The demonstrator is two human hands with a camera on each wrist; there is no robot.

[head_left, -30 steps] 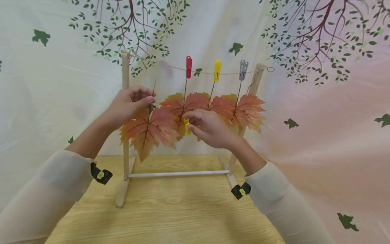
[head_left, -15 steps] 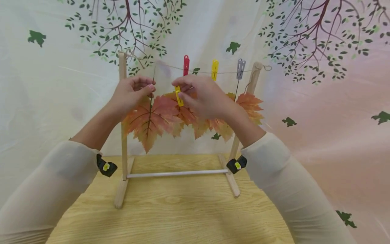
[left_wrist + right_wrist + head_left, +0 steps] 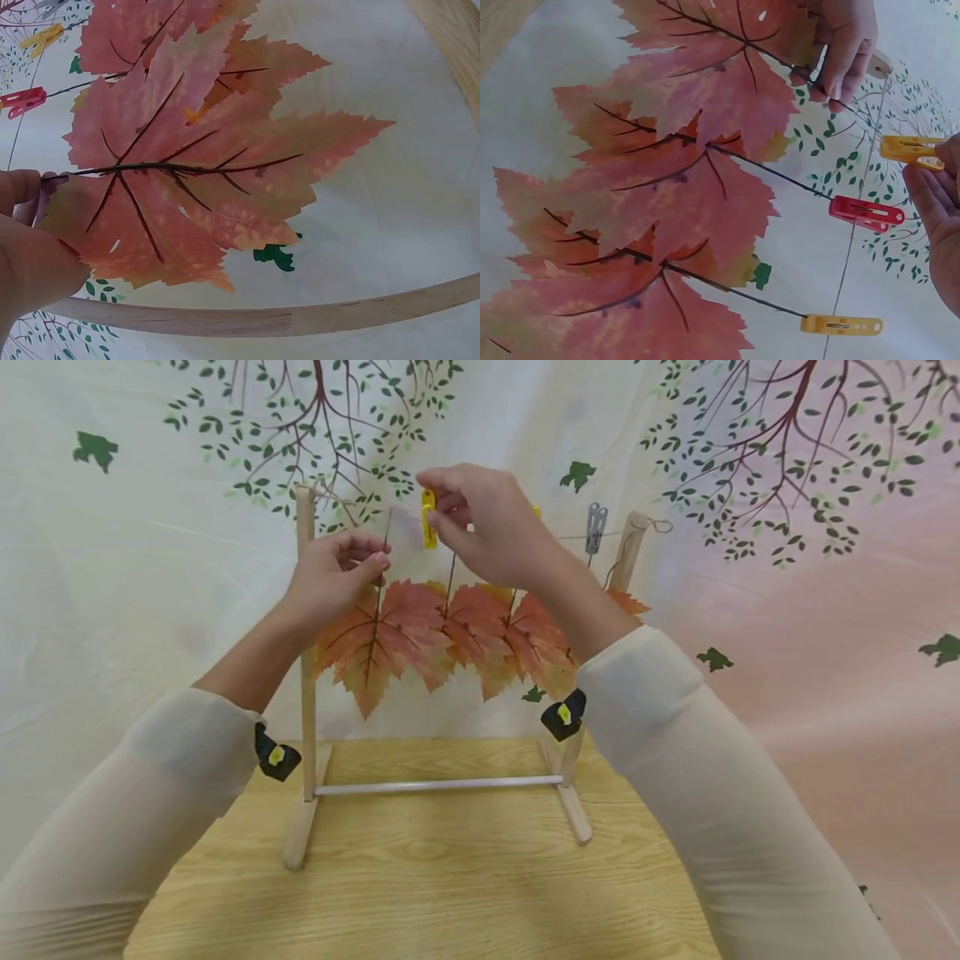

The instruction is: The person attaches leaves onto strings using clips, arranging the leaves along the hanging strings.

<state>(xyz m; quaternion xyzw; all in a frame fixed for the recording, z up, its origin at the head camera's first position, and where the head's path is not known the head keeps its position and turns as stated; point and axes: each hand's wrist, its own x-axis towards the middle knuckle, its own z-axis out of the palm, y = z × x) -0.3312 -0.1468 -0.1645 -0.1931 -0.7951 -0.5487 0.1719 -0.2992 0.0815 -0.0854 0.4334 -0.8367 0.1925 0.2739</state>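
My left hand [image 3: 341,572] pinches the thin stem of an orange-red artificial maple leaf [image 3: 375,639], which hangs blade down in front of the left post. The stem's tip points up near the string [image 3: 846,262]. In my right hand [image 3: 491,527] a yellow clothespin [image 3: 429,518] is pinched between thumb and fingers, upright, just right of the stem tip. The right wrist view shows this clothespin's jaw end close to the string and the stem tip. A red clothespin [image 3: 866,212] and another yellow clothespin [image 3: 840,325] clip further leaves to the string.
The string runs between a left wooden post [image 3: 307,727] and a right wooden post [image 3: 628,556], joined low down by a white rod [image 3: 438,786]. A grey clothespin [image 3: 596,527] grips the string at right. Below is a wood-grain table [image 3: 427,877]; behind hangs a leaf-printed cloth [image 3: 795,693].
Both hands have risen: the left lifts the leaf until its stem tip nears string height. My right hand has carried the yellow clothespin up and slightly left, now covering the red one.
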